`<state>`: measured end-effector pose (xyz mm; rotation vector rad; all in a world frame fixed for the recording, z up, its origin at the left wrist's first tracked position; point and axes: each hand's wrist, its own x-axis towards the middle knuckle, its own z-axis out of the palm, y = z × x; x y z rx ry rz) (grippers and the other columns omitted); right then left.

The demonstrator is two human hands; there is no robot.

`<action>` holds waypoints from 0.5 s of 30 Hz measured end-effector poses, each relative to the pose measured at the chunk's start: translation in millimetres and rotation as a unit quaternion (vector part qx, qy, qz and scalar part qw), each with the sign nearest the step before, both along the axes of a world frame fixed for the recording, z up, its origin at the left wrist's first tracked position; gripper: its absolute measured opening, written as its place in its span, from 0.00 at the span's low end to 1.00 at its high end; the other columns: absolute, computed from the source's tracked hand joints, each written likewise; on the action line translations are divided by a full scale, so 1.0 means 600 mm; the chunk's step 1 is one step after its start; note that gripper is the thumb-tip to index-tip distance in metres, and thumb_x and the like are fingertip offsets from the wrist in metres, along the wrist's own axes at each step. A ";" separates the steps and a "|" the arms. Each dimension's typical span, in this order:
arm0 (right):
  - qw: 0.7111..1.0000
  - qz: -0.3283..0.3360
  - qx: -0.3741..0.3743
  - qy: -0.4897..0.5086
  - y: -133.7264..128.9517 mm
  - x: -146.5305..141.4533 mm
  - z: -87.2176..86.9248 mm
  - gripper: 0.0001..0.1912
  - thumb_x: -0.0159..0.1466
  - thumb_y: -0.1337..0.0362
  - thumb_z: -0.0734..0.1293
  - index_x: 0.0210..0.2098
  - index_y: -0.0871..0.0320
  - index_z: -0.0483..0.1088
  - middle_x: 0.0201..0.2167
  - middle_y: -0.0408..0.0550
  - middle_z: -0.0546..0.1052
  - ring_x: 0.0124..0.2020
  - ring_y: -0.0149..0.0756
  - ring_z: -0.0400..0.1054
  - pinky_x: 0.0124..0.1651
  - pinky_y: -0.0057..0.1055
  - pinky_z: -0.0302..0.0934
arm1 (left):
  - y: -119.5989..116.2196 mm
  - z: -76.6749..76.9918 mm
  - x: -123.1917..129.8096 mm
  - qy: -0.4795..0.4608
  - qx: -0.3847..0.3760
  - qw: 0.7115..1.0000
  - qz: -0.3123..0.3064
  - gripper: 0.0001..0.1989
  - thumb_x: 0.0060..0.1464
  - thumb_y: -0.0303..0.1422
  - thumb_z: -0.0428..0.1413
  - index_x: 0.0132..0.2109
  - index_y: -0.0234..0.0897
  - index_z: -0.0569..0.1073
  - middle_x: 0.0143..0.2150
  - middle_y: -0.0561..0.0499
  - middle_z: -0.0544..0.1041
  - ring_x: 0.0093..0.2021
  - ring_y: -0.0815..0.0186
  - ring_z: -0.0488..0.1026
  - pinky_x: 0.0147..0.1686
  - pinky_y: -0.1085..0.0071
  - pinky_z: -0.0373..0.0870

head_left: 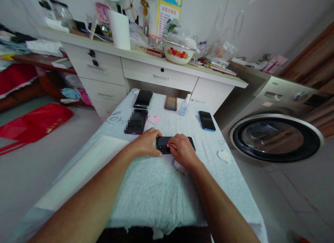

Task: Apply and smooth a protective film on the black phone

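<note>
A dark phone (164,141) lies flat and sideways on the cloth-covered table (153,187). My left hand (148,142) grips its left end, thumb at the near edge and fingers at the far edge. Over the phone's middle, the fingers of my right hand (182,149) are pinched together on something small that I cannot make out, close to the phone's surface. Beyond my hands are a phone with a blurred patch (139,121), a black phone or case (143,99), a small blurred brown item (171,103), a clear spray bottle (184,106) and a blue-edged phone (207,120).
Behind the table stands a white desk (153,74) with a floral bowl (179,52), a white paper roll (120,30) and plastic bags. A washing machine (276,121) is at the right. A long pale sheet (86,170) lies along the table's left side.
</note>
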<state>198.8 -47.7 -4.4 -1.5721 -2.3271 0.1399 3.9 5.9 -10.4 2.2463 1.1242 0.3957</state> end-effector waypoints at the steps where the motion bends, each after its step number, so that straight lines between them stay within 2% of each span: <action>1: 1.000 -0.004 0.003 -0.002 0.001 0.000 -0.001 0.06 0.63 0.68 0.63 0.35 0.57 0.73 0.34 0.48 0.72 0.38 0.36 0.63 0.43 0.31 0.53 | 0.000 0.001 0.000 0.001 0.000 1.000 -0.001 0.29 0.32 0.40 0.63 0.46 0.41 0.68 0.44 0.50 0.67 0.46 0.58 0.67 0.46 0.65 0.65; 7: 0.998 -0.053 0.018 -0.016 0.009 0.006 -0.006 0.07 0.64 0.67 0.63 0.36 0.56 0.73 0.34 0.48 0.73 0.39 0.38 0.63 0.43 0.32 0.52 | -0.002 0.005 0.000 0.006 0.000 1.000 -0.002 0.29 0.33 0.40 0.64 0.46 0.40 0.67 0.44 0.50 0.67 0.47 0.58 0.67 0.46 0.65 0.65; 15: 0.988 -0.147 0.031 -0.027 0.019 0.031 -0.011 0.07 0.64 0.65 0.63 0.34 0.56 0.74 0.33 0.50 0.74 0.38 0.39 0.63 0.41 0.33 0.52 | 0.004 -0.008 -0.003 0.005 0.003 1.000 -0.002 0.30 0.33 0.41 0.64 0.46 0.41 0.66 0.45 0.50 0.66 0.46 0.58 0.68 0.45 0.65 0.65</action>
